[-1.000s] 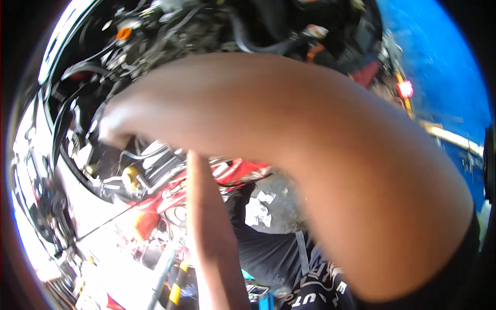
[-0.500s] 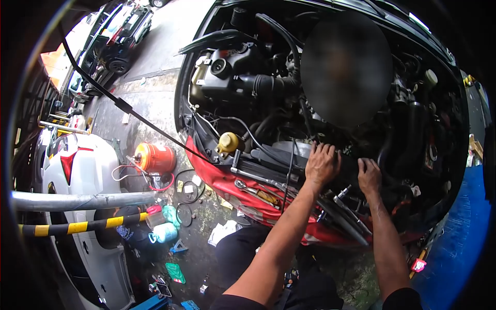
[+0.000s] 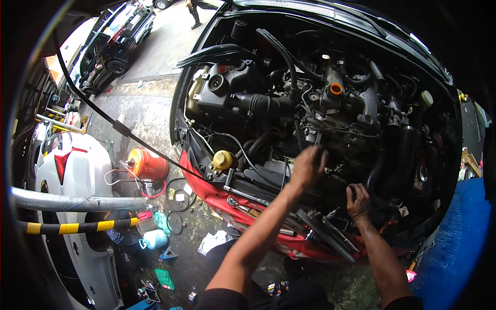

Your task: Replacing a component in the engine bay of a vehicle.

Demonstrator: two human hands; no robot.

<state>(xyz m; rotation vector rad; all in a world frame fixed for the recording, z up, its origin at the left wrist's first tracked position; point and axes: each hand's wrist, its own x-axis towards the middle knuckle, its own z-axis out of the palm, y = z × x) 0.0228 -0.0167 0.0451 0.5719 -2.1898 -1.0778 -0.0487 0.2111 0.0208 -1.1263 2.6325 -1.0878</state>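
In the open engine bay, my left hand [image 3: 309, 166] is curled closed over the front of the engine [image 3: 338, 111], close to a metal part. Its fingers are partly hidden, so I cannot make out what they hold. Lower and to the right, my right hand [image 3: 357, 202] rests with bent, slightly parted fingers at the dark front edge of the bay, holding nothing visible. Between my forearms and to their left, wrenches and other metal hand tools [image 3: 330, 235] lie along a red cover [image 3: 227, 212] draped over the car's front. An orange-rimmed filler opening [image 3: 336, 89] tops the engine.
A yellow-capped reservoir [image 3: 222, 161] and a black air-intake hose [image 3: 266, 105] are at the left of the bay. A long black rod [image 3: 121, 128] slants across the left. An orange drum [image 3: 147, 164], a blue gas cylinder [image 3: 153, 239] and a white car [image 3: 72, 170] stand beyond.
My left hand has closed and shifted a little left. My right hand has moved slightly left and down. A blurred patch over the engine is gone, and a person's legs show at the top.
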